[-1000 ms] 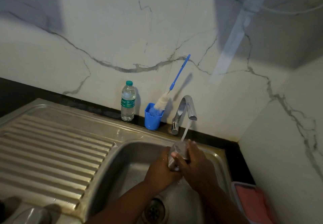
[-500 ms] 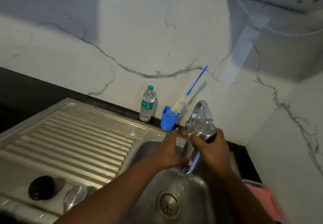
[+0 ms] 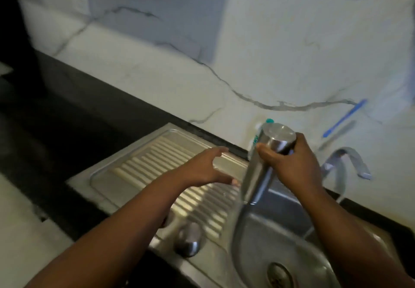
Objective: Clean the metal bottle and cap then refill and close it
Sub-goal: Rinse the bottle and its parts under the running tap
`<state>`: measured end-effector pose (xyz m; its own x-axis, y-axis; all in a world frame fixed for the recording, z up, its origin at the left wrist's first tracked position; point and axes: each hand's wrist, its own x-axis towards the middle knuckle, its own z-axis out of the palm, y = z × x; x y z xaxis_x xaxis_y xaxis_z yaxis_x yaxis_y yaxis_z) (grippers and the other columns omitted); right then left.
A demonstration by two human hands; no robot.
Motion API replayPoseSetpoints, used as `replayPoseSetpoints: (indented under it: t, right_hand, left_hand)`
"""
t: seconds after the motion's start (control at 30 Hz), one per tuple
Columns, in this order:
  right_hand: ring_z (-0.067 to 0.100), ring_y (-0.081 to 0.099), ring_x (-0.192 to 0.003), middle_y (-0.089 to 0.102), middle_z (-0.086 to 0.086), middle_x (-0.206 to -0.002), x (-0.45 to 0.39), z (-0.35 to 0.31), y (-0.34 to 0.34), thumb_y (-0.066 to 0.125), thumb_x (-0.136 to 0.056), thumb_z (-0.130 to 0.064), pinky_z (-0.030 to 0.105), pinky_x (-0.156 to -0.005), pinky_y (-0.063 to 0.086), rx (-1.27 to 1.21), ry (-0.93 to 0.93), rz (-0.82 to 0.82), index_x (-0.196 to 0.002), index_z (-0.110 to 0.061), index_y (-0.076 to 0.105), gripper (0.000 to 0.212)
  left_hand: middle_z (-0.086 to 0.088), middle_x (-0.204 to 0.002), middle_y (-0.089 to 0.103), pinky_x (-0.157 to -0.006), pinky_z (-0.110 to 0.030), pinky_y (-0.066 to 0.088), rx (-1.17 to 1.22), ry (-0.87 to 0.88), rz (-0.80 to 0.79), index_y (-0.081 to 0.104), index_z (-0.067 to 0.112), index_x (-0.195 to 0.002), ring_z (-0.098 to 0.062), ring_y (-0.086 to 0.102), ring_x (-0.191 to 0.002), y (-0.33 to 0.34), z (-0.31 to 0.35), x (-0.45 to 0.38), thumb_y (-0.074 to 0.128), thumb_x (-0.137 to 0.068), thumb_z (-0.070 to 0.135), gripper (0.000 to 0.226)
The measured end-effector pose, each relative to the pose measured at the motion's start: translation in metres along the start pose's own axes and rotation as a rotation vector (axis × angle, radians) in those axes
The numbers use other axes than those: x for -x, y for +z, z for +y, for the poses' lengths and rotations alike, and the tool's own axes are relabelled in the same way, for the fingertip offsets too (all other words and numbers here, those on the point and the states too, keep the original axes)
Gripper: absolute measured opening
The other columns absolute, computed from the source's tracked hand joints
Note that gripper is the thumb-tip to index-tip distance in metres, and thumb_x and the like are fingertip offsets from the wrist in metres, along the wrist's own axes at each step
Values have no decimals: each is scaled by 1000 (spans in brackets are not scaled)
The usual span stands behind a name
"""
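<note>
Steel sink unit (image 3: 143, 176) in a dark counter (image 3: 74, 116), with a round metal cap (image 3: 188, 239) on its ribbed drainboard.

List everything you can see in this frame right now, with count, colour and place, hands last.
cylindrical steel metal bottle: one, silver, held upside down over the basin's left edge.
round metal cap: one, silver, on the drainboard's near edge.
ribbed steel drainboard: one, silver, left of the basin.
steel sink basin: one, silver, lower right, drain at its bottom.
curved tap: one, chrome, behind the basin; water seems to be running.
clear plastic bottle with green cap: one, mostly hidden behind the metal bottle.
blue-handled brush: one, leaning against the marble wall.
left hand: fingers spread, holding nothing, over the drainboard.
right hand: grips the metal bottle near its base.
</note>
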<state>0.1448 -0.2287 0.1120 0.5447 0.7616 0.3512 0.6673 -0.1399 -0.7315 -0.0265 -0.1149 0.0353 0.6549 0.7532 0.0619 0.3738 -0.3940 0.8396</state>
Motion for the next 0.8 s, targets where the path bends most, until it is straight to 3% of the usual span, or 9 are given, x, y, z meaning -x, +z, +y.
replayPoseSetpoints:
  t: [0.07, 0.17, 0.3, 0.37, 0.47, 0.57, 0.8]
  right_hand:
    - [9, 61, -83, 62, -14, -89, 3, -36, 35, 78, -65, -50, 27, -72, 46, -151, -53, -86, -99, -29, 53, 47]
    - [1, 61, -83, 62, -17, -89, 12, -84, 93, 80, -64, -46, 23, -68, 49, -306, -137, -242, -100, -33, 54, 47]
    - [-4, 57, -84, 57, -21, -91, 25, -120, 163, 79, -66, -48, 19, -71, 49, -309, -232, -422, -108, -33, 49, 53]
    - [-3, 57, -83, 56, -22, -89, 32, -124, 190, 78, -65, -51, 23, -74, 51, -288, -239, -468, -107, -34, 48, 54]
    - [1, 61, -85, 61, -17, -94, 40, -116, 216, 77, -63, -55, 31, -79, 55, -259, -228, -531, -106, -35, 49, 55]
    - [3, 61, -89, 62, -15, -98, 43, -105, 228, 76, -63, -56, 35, -81, 56, -250, -218, -563, -107, -36, 49, 55]
    - [2, 60, -91, 60, -15, -103, 40, -96, 230, 74, -67, -58, 29, -80, 54, -247, -208, -587, -109, -39, 43, 55]
  left_hand:
    - [9, -144, 46, -103, -24, 37, -14, 4, -18, 39, 33, -144, -9, 44, -131, -31, -11, 17, 88, -68, 37, 91]
    - [12, -131, 58, -101, -36, 49, 55, -51, 78, 43, 36, -139, -6, 56, -117, -73, -37, 44, 89, -61, 41, 90]
    - [11, -125, 60, -98, -41, 52, 144, -169, 252, 43, 38, -137, -7, 58, -114, -113, -83, 83, 89, -61, 37, 89]
    - [12, -124, 59, -99, -40, 52, 156, -233, 263, 44, 38, -135, -7, 58, -114, -119, -105, 96, 89, -64, 30, 85]
    - [11, -129, 57, -101, -42, 50, 141, -320, 284, 42, 41, -137, -11, 56, -118, -115, -129, 103, 89, -55, 44, 94]
    - [9, -132, 55, -103, -40, 48, 186, -355, 299, 42, 34, -139, -12, 53, -122, -105, -144, 104, 89, -60, 34, 92]
    - [8, -131, 55, -100, -36, 48, 202, -326, 318, 43, 32, -139, -10, 53, -120, -96, -155, 96, 88, -65, 30, 87]
